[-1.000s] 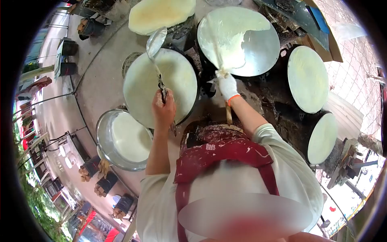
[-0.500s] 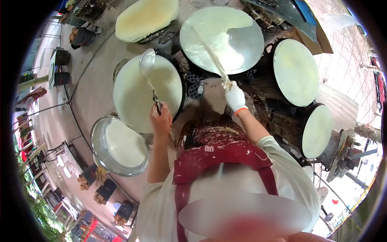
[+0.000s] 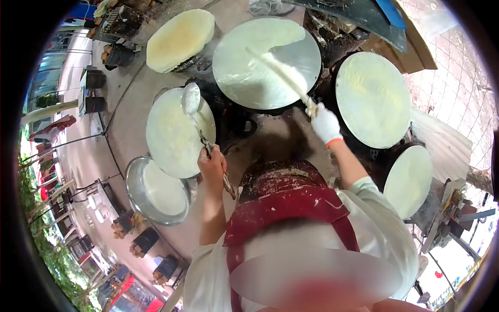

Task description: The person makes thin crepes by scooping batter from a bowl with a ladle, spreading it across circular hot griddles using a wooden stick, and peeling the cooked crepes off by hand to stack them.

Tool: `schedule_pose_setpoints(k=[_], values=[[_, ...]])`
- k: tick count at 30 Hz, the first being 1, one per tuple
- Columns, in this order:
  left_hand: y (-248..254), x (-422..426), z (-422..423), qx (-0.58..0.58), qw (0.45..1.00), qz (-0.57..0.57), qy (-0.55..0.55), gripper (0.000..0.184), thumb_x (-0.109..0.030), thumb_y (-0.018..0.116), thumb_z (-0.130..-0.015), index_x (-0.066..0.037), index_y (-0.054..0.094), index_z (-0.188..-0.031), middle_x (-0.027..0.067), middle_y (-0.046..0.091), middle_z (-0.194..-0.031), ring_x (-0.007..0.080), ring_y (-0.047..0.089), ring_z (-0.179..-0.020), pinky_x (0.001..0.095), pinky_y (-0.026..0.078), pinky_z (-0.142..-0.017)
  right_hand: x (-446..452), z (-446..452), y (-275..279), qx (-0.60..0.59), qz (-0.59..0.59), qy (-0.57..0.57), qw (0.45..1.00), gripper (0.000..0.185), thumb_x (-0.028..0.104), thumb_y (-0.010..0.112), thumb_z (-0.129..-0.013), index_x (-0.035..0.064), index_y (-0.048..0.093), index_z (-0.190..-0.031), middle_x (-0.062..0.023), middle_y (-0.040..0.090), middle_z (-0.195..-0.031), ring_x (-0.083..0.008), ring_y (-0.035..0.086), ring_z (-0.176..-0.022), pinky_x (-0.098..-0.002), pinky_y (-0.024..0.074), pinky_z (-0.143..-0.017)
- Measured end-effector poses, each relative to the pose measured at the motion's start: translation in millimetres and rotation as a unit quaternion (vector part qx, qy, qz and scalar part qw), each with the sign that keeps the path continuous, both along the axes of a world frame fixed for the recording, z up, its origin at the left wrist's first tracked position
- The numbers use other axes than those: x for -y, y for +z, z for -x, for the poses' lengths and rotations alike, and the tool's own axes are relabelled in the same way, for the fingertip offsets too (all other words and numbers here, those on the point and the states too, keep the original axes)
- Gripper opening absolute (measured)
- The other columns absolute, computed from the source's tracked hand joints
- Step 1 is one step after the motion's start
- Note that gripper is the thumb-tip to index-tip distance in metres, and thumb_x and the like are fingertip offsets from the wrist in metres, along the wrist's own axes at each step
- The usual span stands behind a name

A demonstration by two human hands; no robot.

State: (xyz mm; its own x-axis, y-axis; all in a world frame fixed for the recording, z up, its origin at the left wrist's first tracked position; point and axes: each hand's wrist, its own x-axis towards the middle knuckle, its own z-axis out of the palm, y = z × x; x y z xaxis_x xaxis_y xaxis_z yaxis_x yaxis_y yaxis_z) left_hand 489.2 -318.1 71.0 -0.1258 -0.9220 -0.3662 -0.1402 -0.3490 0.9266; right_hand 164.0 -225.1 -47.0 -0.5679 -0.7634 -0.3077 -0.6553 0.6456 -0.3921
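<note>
My left hand (image 3: pixel 212 169), bare, is wrapped around the dark, crusted handle of a metal ladle (image 3: pixel 191 99). The ladle's bowl is over the upper right of a pale, batter-covered round griddle (image 3: pixel 169 135). In a white glove, my right hand (image 3: pixel 326 124) grips the end of a long batter-coated spreader (image 3: pixel 283 73). The spreader reaches across the middle griddle (image 3: pixel 244 91), where wet batter covers the left and top. Bare metal shows at that griddle's right side. Below the left griddle stands a metal basin (image 3: pixel 136 195) of white batter (image 3: pixel 163 192).
Two more coated griddles, the upper right one (image 3: pixel 373 99) and the lower right one (image 3: pixel 408 182), stand on my right. At the upper left is a browned round flatbread (image 3: pixel 179 39). Cardboard (image 3: pixel 410 52) lies at the back right. Dark buckets (image 3: pixel 145 242) line the floor at left.
The spreader has swung across the middle griddle, its handle end moving right with my gloved hand. The batter's edge has changed shape. My left hand still holds the ladle; the whole view has shifted.
</note>
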Motion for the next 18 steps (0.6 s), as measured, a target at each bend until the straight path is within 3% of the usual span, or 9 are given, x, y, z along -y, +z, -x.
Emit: schedule_pose_setpoints(k=[2, 5, 6, 7, 8, 10, 11, 12, 18], values=[[-1.8, -0.6, 8.1, -0.003, 1.0, 0.01, -0.001, 0.012, -0.008, 0.049, -0.096, -0.001, 0.052, -0.087, 0.0011, 0.042, -0.054, 0.0091, 0.035, -0.036, 0.0254, 0.028, -0.035, 13.9, 31.2, -17.0, 0.009, 0.051, -0.021, 0.998, 0.039, 0.038, 0.048, -0.094, -0.0009, 0.053, -0.095, -0.0271, 0.065, -0.078, -0.0437, 0.065, -0.074, -0.0537, 0.0503, -0.065], [1.1, 0.2, 22.6, 0.019, 1.0, -0.014, -0.001, 0.013, -0.008, 0.049, -0.096, 0.0, 0.053, -0.086, 0.0008, 0.041, -0.053, 0.0089, 0.035, -0.036, 0.0254, 0.027, -0.035, 21.2, 41.8, -1.1, 0.213, 0.062, -0.039, 0.974, 0.039, 0.036, 0.047, -0.096, -0.0023, 0.054, -0.102, -0.027, 0.065, -0.078, -0.0419, 0.065, -0.073, -0.0526, 0.0503, -0.065], [1.5, 2.1, 26.1, 0.025, 1.0, -0.015, -0.005, 0.013, -0.008, 0.049, -0.096, 0.0, 0.053, -0.085, 0.0007, 0.041, -0.053, 0.0089, 0.035, -0.036, 0.0254, 0.027, -0.035, 14.8, 26.6, 35.8, 0.279, 0.051, -0.052, 0.957, 0.04, 0.036, 0.046, -0.097, -0.0022, 0.054, -0.105, -0.0267, 0.065, -0.079, -0.0409, 0.065, -0.073, -0.0518, 0.0506, -0.065], [1.8, 3.0, 28.7, 0.031, 0.999, -0.016, -0.01, 0.014, -0.008, 0.05, -0.096, 0.0, 0.053, -0.085, 0.0006, 0.041, -0.053, 0.0088, 0.035, -0.036, 0.0254, 0.027, -0.035, -1.5, 18.8, 0.7, 0.266, 0.048, -0.033, 0.962, 0.034, 0.029, 0.057, -0.093, -0.0013, 0.058, -0.109, -0.0206, 0.066, -0.078, -0.0341, 0.066, -0.071, -0.0416, 0.0497, -0.065], [2.4, 3.7, 30.3, 0.037, 0.999, -0.018, -0.013, 0.014, -0.009, 0.05, -0.096, 0.0, 0.053, -0.085, 0.0005, 0.04, -0.053, 0.0087, 0.034, -0.036, 0.0253, 0.027, -0.036, -20.1, 7.2, -13.1, 0.172, 0.09, 0.046, 0.98, 0.042, 0.031, 0.053, -0.094, 0.003, 0.052, -0.126, -0.0228, 0.066, -0.082, -0.0385, 0.065, -0.075, -0.0458, 0.0496, -0.065], [3.1, 7.0, 35.4, 0.035, 0.999, -0.03, -0.005, 0.015, -0.008, 0.05, -0.095, -0.001, 0.051, -0.083, -0.0011, 0.036, -0.054, 0.0086, 0.033, -0.038, 0.0257, 0.025, -0.037, -35.3, 10.8, -15.7, 0.071, -0.052, 0.091, 0.992, 0.057, 0.044, 0.044, -0.097, 0.0064, 0.038, -0.139, -0.0238, 0.065, -0.074, -0.0397, 0.065, -0.069, -0.0494, 0.0498, -0.06], [3.6, 6.5, 36.6, 0.036, 0.999, -0.038, 0.0, 0.015, -0.008, 0.05, -0.095, -0.002, 0.05, -0.082, -0.0019, 0.034, -0.054, 0.0085, 0.032, -0.039, 0.0259, 0.025, -0.038, -37.0, 21.9, -17.6, 0.077, -0.016, 0.027, 0.997, 0.06, 0.043, 0.043, -0.097, 0.0075, 0.031, -0.144, -0.0259, 0.065, -0.078, -0.0418, 0.065, -0.072, -0.051, 0.0497, -0.063], [2.6, 6.4, 37.4, 0.044, 0.998, -0.041, 0.004, 0.015, -0.008, 0.05, -0.095, -0.002, 0.05, -0.082, -0.002, 0.034, -0.054, 0.0085, 0.032, -0.04, 0.0258, 0.025, -0.038, -23.1, 36.1, -5.6, 0.076, -0.031, -0.015, 0.996, 0.06, 0.042, 0.043, -0.096, 0.0071, 0.03, -0.144, -0.0271, 0.065, -0.081, -0.0427, 0.065, -0.074, -0.0523, 0.0496, -0.064], [6.1, -2.5, 47.0, 0.062, 0.993, -0.089, 0.039, 0.013, -0.007, 0.05, -0.095, -0.003, 0.05, -0.083, -0.0031, 0.031, -0.055, 0.0082, 0.031, -0.041, 0.0252, 0.024, -0.038, 98.1, 123.3, 2.9, -0.011, 0.023, 0.0, 1.0, 0.062, 0.039, 0.044, -0.095, 0.0023, 0.026, -0.142, -0.0265, 0.067, -0.086, -0.042, 0.066, -0.08, -0.0516, 0.0518, -0.07]])
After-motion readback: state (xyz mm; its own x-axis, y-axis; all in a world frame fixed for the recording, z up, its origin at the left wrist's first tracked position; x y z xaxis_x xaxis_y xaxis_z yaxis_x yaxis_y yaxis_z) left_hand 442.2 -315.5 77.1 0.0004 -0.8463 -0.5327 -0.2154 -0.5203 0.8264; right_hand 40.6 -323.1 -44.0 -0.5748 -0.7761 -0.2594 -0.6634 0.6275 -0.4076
